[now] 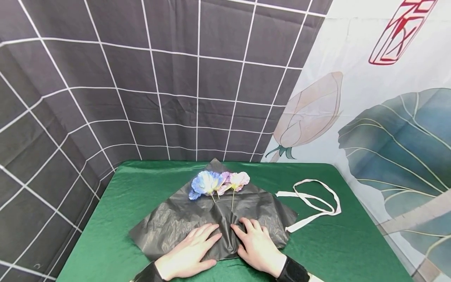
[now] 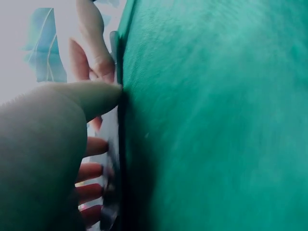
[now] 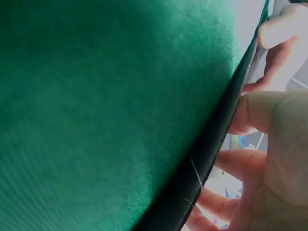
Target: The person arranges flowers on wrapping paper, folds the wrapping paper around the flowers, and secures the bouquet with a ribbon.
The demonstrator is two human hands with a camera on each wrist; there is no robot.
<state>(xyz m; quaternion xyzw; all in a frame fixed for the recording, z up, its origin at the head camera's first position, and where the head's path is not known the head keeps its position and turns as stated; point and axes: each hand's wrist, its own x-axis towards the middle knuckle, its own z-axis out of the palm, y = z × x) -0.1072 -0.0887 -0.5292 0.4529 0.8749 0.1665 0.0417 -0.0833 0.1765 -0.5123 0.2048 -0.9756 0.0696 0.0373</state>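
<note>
- The person is apparently shaping the paper [image 1: 188, 215] around the flowers: both hands are resting on it, and its middle is showing deep creases running toward the near edge.
- The paper is lying dark and spread on the green counter [image 1: 356, 246], its peak pointing away from the person.
- The blue flower [image 1: 204, 182] and the pink flower [image 1: 238, 181] are lying on its upper part, their thin stems [image 1: 232, 199] running down toward the creases.
- The left hand [image 1: 190, 250] is lying wide on the left half, fingers nearly straight and spread, gripping nothing visible; its thumb is reaching past the paper's near edge.
- The right hand [image 1: 259, 244] is resting across from it, fingers spreading and a little bent, with no grip showing.
- The next move is probably calling for drawing the creased middle in around the stems without crushing the petals.
- The white ribbon [image 1: 310, 220] is lying looped at the right, one end close beside the paper; whether they are touching is unclear.
- Only the head view is showing the ribbon and whole flowers clearly; the wrist views are showing the hands from low down, and the right one is revealing a dark strip of paper edge along the cloth.
</note>
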